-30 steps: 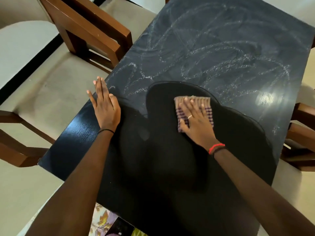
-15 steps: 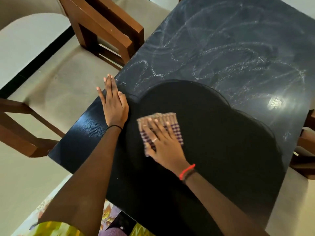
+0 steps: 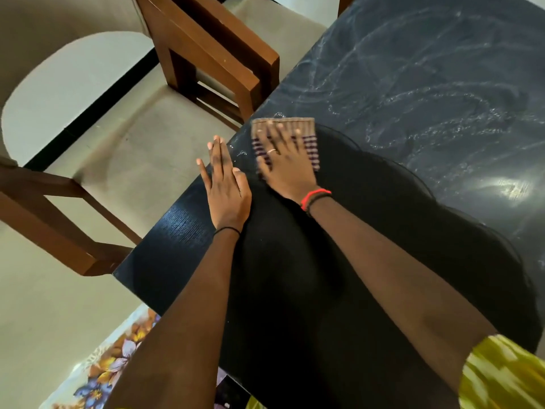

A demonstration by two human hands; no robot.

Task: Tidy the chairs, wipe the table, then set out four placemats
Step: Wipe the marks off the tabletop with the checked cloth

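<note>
**While the Cloth Works the Left Edge, No Placemat Is Out**

Although wet streaks curl over the far part of the table, the wiping step looks to be under way rather than finished. The right hand lies flat with its fingers spread, pressing the striped cloth onto the top close to the table's left edge. The left hand rests just beside it at that same edge, palm down. Its fingers are straight and close together, and it holds nothing.

One wooden chair stands close against the left edge, beyond the hands. A second chair sits off the near left corner, a little apart from the table. Whether the chairs count as tidied cannot be judged from this view alone.

No placemat shows anywhere on the visible top, so by my reading all four are yet to be laid. The near part of the table lies in the person's shadow, and whether it has been wiped cannot be told.

No brand, label or readable writing appears on the cloth, the table or the chairs. The only markings are the cloth's stripes and a floral print at the lower left.
</note>
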